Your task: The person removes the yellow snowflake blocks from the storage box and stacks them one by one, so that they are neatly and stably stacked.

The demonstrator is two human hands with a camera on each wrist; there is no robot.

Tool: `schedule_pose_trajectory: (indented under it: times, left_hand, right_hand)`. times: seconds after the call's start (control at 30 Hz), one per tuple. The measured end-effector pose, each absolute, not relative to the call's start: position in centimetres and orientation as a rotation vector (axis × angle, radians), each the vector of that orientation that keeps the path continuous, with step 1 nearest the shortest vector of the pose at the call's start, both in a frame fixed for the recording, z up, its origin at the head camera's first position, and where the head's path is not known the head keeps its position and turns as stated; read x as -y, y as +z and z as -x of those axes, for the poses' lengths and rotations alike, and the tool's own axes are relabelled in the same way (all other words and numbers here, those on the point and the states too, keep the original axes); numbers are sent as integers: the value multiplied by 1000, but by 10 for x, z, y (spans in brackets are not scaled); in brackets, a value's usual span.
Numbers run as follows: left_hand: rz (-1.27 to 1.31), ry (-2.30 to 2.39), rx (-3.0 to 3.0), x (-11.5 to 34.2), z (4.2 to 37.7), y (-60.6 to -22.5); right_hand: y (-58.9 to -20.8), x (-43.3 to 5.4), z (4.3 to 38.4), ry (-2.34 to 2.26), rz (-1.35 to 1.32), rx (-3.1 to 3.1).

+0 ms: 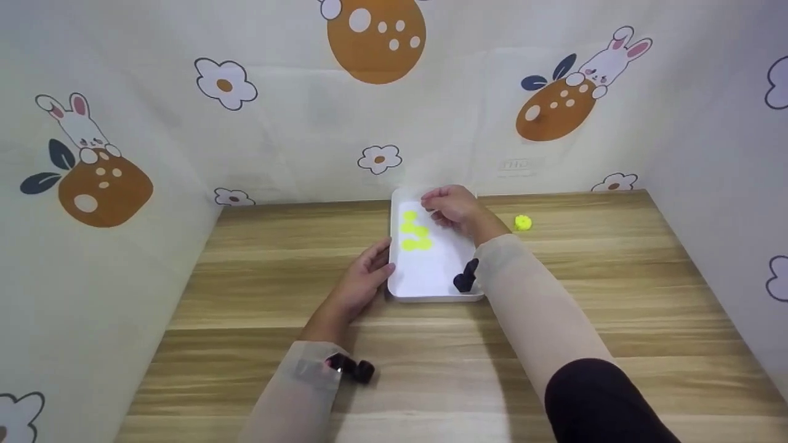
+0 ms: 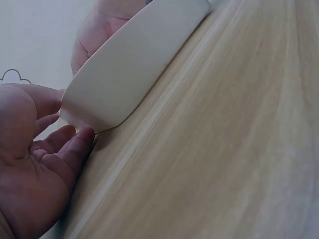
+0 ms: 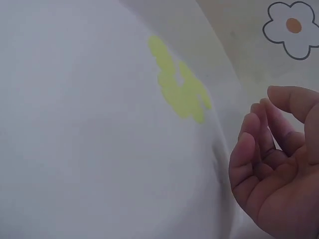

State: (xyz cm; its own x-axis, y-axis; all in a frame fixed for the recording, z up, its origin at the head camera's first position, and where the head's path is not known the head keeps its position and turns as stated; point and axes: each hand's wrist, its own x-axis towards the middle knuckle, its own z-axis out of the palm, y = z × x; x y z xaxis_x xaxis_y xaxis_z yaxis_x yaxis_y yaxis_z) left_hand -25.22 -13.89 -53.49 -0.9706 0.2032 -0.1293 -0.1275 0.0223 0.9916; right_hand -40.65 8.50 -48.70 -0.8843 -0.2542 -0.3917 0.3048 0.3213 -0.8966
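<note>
A shallow white tray (image 1: 431, 277) lies on the table, its long sides running away from me. Several small bright-yellow scalloped pieces (image 1: 416, 231) lie in its left half; in the right wrist view the yellow pieces (image 3: 179, 87) look flat and close together. Against the tray's left outer wall, my left hand (image 1: 363, 277) rests its fingers and thumb; the left wrist view shows these fingertips touching the tray wall (image 2: 129, 59). My right hand (image 1: 455, 209) hovers over the tray's far end. Its fingers (image 3: 243, 149) are loosely bent, thumb apart, and nothing shows between them.
Right of the tray, on the wooden table (image 1: 265, 289), sits one more yellow piece (image 1: 523, 223) with a scalloped outline, maybe a small stack. A patterned curtain (image 1: 295, 123) stands behind the table and along both sides. Small black cameras (image 1: 466, 275) are worn on both wrists.
</note>
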Motion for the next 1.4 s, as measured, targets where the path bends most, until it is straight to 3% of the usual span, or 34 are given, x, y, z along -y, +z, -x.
schedule_pose_trajectory:
  times: [0.47, 1.4]
  left_hand:
    - [-58, 2023, -2072, 138, 253, -535]
    - [-80, 2046, -2055, 138, 251, -534]
  right_hand:
    - [-507, -92, 403, -1421, 95, -2289]
    - [-504, -89, 397, -1241, 231, -2411]
